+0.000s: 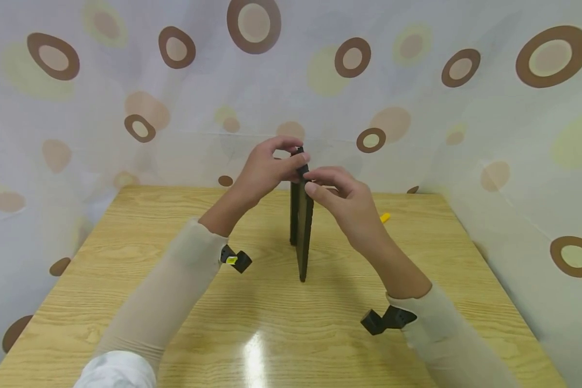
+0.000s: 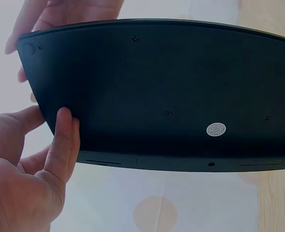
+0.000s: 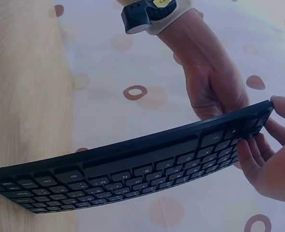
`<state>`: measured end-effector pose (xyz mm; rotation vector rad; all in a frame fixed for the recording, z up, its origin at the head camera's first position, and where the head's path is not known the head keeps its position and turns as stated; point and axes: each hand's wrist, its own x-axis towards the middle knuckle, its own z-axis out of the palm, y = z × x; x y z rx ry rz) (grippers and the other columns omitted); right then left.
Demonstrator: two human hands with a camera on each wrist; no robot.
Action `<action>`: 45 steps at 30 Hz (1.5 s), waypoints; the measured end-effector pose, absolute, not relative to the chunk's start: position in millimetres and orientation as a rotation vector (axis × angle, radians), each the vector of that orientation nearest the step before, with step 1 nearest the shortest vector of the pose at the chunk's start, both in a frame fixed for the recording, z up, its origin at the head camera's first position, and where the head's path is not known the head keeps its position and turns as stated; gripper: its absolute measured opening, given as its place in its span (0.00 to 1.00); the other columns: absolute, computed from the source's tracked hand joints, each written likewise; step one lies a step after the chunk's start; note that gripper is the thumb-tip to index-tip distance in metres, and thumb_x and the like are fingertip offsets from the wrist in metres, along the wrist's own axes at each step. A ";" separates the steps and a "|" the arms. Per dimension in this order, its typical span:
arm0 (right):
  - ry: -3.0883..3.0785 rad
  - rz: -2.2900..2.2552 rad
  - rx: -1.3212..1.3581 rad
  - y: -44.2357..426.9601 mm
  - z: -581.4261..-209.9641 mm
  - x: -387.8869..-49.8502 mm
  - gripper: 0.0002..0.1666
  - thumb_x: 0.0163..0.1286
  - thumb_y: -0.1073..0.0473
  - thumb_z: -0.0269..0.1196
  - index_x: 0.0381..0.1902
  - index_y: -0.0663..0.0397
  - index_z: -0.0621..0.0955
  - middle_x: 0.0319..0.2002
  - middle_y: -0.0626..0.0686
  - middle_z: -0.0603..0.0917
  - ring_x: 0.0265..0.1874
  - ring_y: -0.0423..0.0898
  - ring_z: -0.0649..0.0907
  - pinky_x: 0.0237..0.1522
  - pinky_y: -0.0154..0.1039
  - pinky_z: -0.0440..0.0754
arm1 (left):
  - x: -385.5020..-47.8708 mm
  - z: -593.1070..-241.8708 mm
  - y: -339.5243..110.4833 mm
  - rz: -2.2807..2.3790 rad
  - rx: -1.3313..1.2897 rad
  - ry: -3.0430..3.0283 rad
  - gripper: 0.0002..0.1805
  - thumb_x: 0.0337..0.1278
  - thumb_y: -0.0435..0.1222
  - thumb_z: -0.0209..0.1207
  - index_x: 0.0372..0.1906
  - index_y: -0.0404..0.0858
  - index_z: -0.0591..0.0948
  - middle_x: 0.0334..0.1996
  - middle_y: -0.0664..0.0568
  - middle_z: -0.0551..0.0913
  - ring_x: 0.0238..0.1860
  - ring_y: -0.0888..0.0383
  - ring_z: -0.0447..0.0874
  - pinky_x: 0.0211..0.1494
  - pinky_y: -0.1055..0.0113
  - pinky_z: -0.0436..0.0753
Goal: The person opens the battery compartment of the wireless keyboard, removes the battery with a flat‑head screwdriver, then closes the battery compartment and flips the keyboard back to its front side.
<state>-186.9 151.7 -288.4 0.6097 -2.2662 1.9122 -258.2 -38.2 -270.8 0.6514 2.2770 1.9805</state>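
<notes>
A black keyboard (image 1: 305, 231) stands on end over the table, its narrow edge towards me. My left hand (image 1: 267, 167) pinches the farther side of its upper end, fingers lying on the screwed underside in the left wrist view. On the nearer side of that same end, my right hand (image 1: 351, 202) grips the corner between thumb and fingers. The right wrist view has the keys (image 3: 147, 176) facing the right palm. A round white sticker (image 2: 216, 129) marks the underside. Whether the lower end touches the table cannot be made out.
The wood-grain table (image 1: 213, 328) runs back to a pale curtain (image 1: 291, 97) patterned with brown rings, which also hangs at both sides. A small yellow object (image 1: 385, 217) lies behind my right wrist. Black cameras (image 1: 388, 319) are strapped to both wrists.
</notes>
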 end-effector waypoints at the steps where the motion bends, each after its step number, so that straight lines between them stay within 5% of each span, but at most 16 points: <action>1: -2.260 1.917 0.611 151.7 -288.7 -187.2 0.19 0.73 0.53 0.65 0.57 0.54 0.83 0.57 0.49 0.79 0.59 0.46 0.80 0.63 0.44 0.77 | -258.4 -270.8 -38.1 1.976 0.658 2.280 0.23 0.67 0.42 0.63 0.64 0.40 0.77 0.58 0.47 0.74 0.38 0.50 0.90 0.49 0.61 0.87; 8: -2.278 1.889 0.604 154.5 -289.5 -185.9 0.22 0.74 0.52 0.64 0.59 0.59 0.81 0.57 0.49 0.78 0.59 0.47 0.80 0.65 0.45 0.76 | -257.0 -283.0 -44.5 1.988 0.776 2.230 0.26 0.71 0.43 0.60 0.70 0.46 0.72 0.63 0.48 0.71 0.46 0.46 0.86 0.52 0.58 0.86; 15: -2.310 1.857 0.535 162.1 -289.5 -183.4 0.22 0.73 0.48 0.65 0.58 0.53 0.83 0.59 0.47 0.78 0.57 0.47 0.82 0.65 0.48 0.75 | -247.5 -328.0 -50.7 2.029 0.773 2.172 0.37 0.67 0.47 0.62 0.77 0.58 0.61 0.73 0.52 0.63 0.60 0.49 0.79 0.61 0.51 0.80; 25: -2.319 1.831 0.499 174.1 -289.4 -182.1 0.21 0.73 0.46 0.65 0.58 0.49 0.83 0.59 0.46 0.78 0.59 0.45 0.80 0.65 0.48 0.73 | -244.4 -395.1 -39.1 1.857 0.700 2.091 0.53 0.59 0.47 0.69 0.81 0.56 0.48 0.78 0.51 0.53 0.76 0.49 0.58 0.77 0.50 0.62; 37: -2.318 1.799 0.463 185.6 -291.6 -181.6 0.20 0.74 0.47 0.63 0.57 0.49 0.83 0.58 0.47 0.79 0.60 0.43 0.78 0.64 0.44 0.73 | -244.6 -425.3 -27.0 1.775 0.710 2.069 0.62 0.52 0.42 0.74 0.82 0.56 0.41 0.79 0.51 0.44 0.79 0.48 0.47 0.79 0.44 0.55; 45: -2.271 1.870 0.459 189.7 -292.2 -179.9 0.19 0.75 0.50 0.63 0.58 0.52 0.82 0.59 0.50 0.79 0.59 0.45 0.77 0.64 0.40 0.72 | -246.5 -431.1 -19.1 1.754 0.765 2.118 0.70 0.38 0.55 0.79 0.81 0.61 0.41 0.78 0.49 0.43 0.77 0.46 0.47 0.76 0.39 0.56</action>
